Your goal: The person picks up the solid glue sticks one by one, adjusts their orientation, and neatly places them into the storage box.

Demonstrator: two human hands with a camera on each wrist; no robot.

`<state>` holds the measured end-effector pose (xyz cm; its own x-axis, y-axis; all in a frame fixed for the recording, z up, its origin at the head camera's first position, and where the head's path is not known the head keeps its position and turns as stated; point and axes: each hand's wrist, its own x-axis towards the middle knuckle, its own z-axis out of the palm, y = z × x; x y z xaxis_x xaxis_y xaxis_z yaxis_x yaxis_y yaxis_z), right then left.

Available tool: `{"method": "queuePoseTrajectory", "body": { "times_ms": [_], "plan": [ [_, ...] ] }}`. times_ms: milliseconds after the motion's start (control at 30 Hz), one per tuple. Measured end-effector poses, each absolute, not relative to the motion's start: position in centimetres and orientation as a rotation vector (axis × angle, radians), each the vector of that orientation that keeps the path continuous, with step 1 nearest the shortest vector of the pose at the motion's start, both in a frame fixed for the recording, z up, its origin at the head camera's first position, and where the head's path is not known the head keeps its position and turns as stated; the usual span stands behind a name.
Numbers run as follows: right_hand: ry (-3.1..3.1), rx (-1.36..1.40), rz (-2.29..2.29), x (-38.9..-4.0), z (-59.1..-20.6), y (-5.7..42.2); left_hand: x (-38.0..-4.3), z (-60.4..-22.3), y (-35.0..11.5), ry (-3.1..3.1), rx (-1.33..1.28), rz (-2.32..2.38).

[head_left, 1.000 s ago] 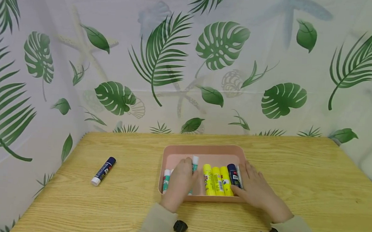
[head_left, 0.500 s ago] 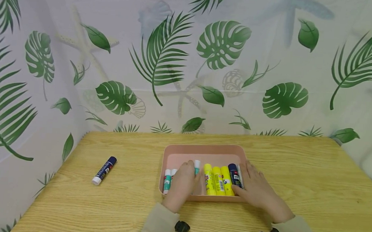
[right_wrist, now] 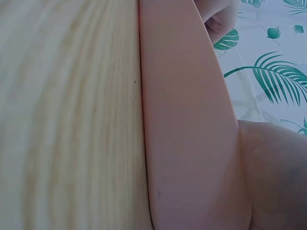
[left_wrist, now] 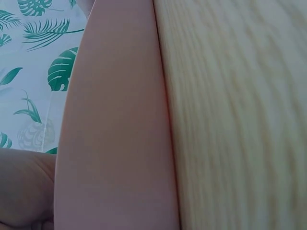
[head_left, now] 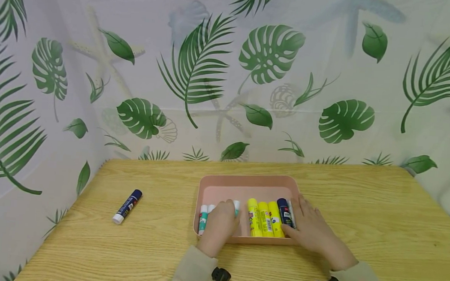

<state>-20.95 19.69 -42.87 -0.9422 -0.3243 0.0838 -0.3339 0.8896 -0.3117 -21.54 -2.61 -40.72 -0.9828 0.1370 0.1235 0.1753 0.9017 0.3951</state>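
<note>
A pink tray [head_left: 242,240] holds a row of glue sticks. My left hand [head_left: 221,221] reaches into its left half with curled fingers and holds a teal-and-white glue stick [head_left: 237,205]; only its capped end shows past the fingers. Left of that hand lies another teal glue stick [head_left: 203,218], with a white cap [head_left: 211,208] beside it. My right hand [head_left: 314,234] rests over the tray's right side, fingers extended and thumb beside a navy glue stick [head_left: 285,213]. Both wrist views mostly show the tray's outer wall [left_wrist: 115,120], hiding the fingertips.
Several yellow glue sticks [head_left: 266,220] stand side by side, left of the navy one. Apart from the tray, a navy glue stick with a white end [head_left: 127,206] lies on the wooden table [head_left: 157,239]. A leaf-patterned cloth [head_left: 221,71] hangs behind.
My left hand has lowered the teal glue stick, moving it slightly toward me and down into the tray. My right hand stays at the tray's right side.
</note>
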Motion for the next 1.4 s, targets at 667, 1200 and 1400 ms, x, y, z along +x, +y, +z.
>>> {"method": "queuePoseTrajectory", "body": {
  "times_ms": [667,1200,1400],
  "plan": [
    [-3.028,0.516,0.504,-20.81,-42.66,19.58,-21.43,-40.83,-2.69,-3.043,-0.261,-0.423],
    [-3.027,0.521,0.503,-20.81,-42.6,19.56,-21.39,-40.46,-2.96,-3.049,-0.257,-0.362],
    [-3.023,0.52,0.495,-20.82,-42.67,19.55,-21.38,-40.24,-3.29,-2.966,-0.33,-0.345]
  ]
}}
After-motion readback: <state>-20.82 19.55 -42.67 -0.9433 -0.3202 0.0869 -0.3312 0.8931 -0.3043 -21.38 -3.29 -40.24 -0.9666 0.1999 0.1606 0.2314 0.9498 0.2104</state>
